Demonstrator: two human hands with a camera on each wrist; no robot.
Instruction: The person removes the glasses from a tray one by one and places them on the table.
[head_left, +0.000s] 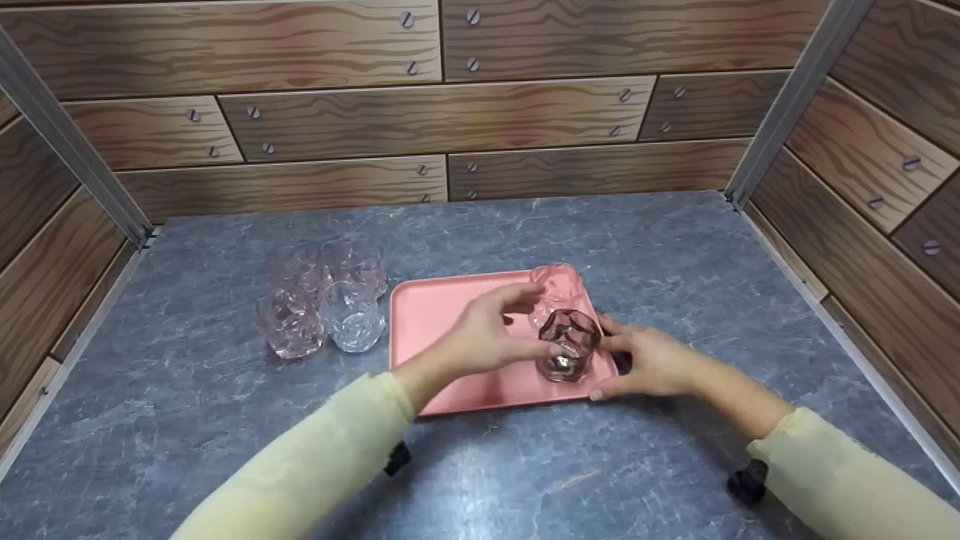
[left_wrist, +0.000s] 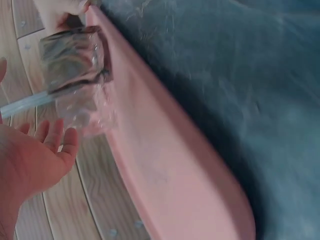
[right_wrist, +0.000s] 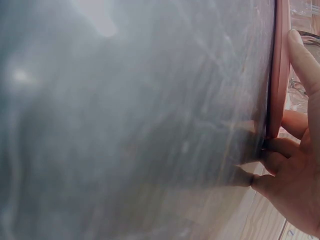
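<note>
A pink tray point(head_left: 450, 300) lies on the table. Near its right edge stands a dark smoky faceted glass point(head_left: 568, 345), with a clear glass point(head_left: 556, 283) behind it. My left hand point(head_left: 487, 334) is over the tray beside the dark glass, its fingers spread and loosely bent. In the left wrist view this left hand point(left_wrist: 37, 155) appears apart from both glasses. My right hand point(head_left: 656, 360) holds the tray's right front corner, its thumb at the front. In the right wrist view its other fingers point(right_wrist: 280, 147) bend at the tray's rim, partly hidden.
Left of the tray stand several glasses: a pinkish one point(head_left: 291, 322), a clear one point(head_left: 354, 319) and more pinkish ones point(head_left: 356, 259) behind. The grey marbled table point(head_left: 225, 435) is bounded by wood-patterned walls point(head_left: 450, 112) at the back and sides.
</note>
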